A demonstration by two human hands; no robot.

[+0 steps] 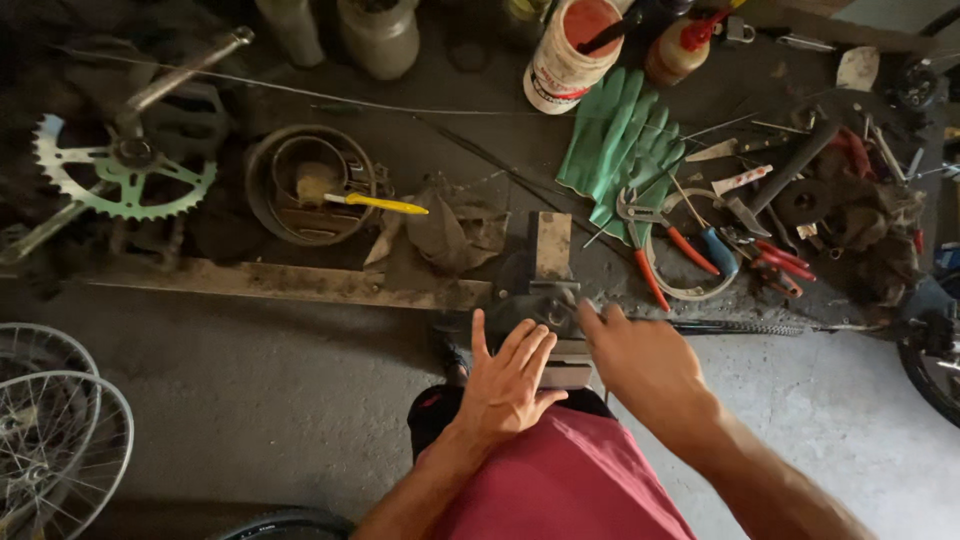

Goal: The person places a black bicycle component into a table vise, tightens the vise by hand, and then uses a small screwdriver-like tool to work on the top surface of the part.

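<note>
At bench edge, left hand (507,385) splayed open, right hand (640,360) touching vise (548,300), empty.

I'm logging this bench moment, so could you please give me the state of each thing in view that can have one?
left hand: open, fingers spread, flat on the vise
right hand: empty, fingers reaching onto the vise top
bench vise: mounted at the bench edge; whether its jaws are open or shut cannot be told
green gloves: unworn, lying flat
pliers: lying on the gloves
white bucket: uncovered, upright
chainring crank: lying on the bench
</note>
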